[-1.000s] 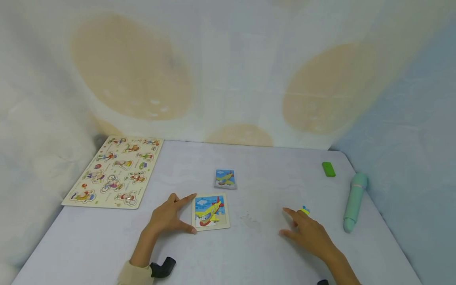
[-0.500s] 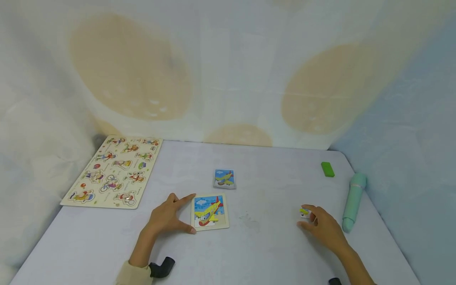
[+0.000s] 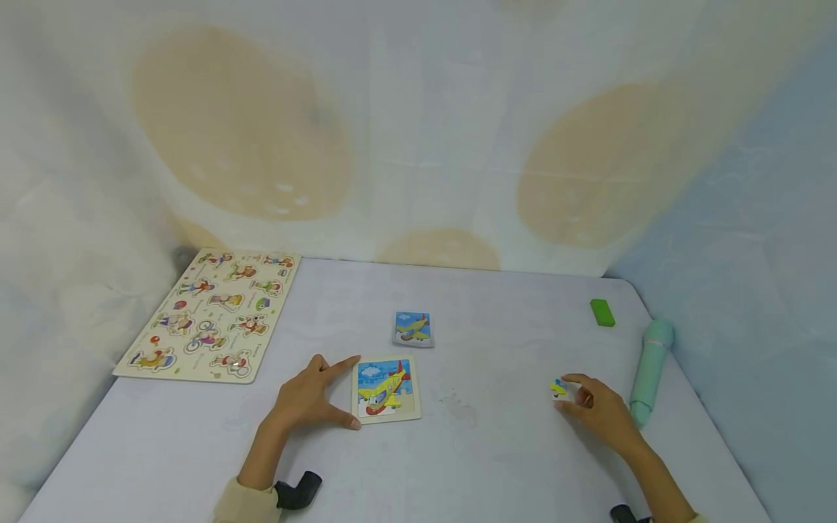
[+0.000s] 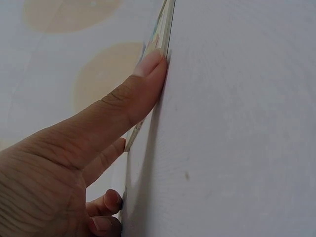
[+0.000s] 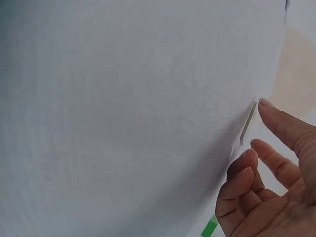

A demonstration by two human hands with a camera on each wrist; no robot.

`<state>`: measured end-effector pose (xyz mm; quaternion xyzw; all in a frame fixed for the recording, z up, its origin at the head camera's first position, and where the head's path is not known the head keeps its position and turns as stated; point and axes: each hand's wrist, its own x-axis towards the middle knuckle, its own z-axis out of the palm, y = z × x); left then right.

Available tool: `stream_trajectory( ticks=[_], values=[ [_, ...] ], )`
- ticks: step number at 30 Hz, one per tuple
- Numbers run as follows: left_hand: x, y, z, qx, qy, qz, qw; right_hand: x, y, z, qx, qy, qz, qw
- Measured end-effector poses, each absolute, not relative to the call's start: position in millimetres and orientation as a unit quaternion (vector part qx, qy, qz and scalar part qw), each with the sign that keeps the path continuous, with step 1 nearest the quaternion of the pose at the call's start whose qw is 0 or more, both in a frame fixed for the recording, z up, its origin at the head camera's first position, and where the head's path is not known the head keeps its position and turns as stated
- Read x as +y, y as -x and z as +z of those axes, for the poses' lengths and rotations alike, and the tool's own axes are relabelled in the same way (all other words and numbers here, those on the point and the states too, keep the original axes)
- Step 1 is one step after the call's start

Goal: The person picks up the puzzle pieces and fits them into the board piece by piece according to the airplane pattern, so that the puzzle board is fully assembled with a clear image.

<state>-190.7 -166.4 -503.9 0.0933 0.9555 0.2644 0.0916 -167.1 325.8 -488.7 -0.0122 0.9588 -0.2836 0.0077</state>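
My left hand [image 3: 306, 396] lies at the left side of a small jigsaw puzzle [image 3: 387, 388] in a wooden frame, showing a yellow airplane. Its thumb and index finger are spread toward two corners; in the left wrist view the thumb [image 4: 143, 94] rests along the frame's edge. At the puzzle's right side a bare wooden patch shows. Farther right, my right hand [image 3: 601, 414] has thumb and index finger apart around a loose puzzle piece [image 3: 558, 390] in yellow, blue and white. That piece [image 5: 248, 123] appears edge-on in the right wrist view, between the fingertips.
A small airplane picture stack [image 3: 413, 329] sits behind the puzzle. A large pegboard puzzle [image 3: 209, 316] with figures occupies the back left. A green block [image 3: 602, 312] and a mint-green cylindrical case [image 3: 651, 370] lie at the right, by the table's edge. Fabric walls surround the table.
My right hand has moved rightward, uncovering more of the loose puzzle piece, whose visible orientation differs slightly. The left hand and framed puzzle have stayed in place.
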Motion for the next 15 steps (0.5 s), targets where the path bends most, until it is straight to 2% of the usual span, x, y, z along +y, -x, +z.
stream_trajectory(
  ticks=[5,15],
  values=[
    [-166.2,190.6,-503.4,0.956,-0.092,0.263,0.092,326.1,168.7,-490.7,0.958,0.014,-0.287,0.009],
    [-165.8,190.4,-502.5,0.956,-0.092,0.263,0.093,324.1,171.5,-498.2,0.966,0.033,-0.253,-0.031]
  ],
)
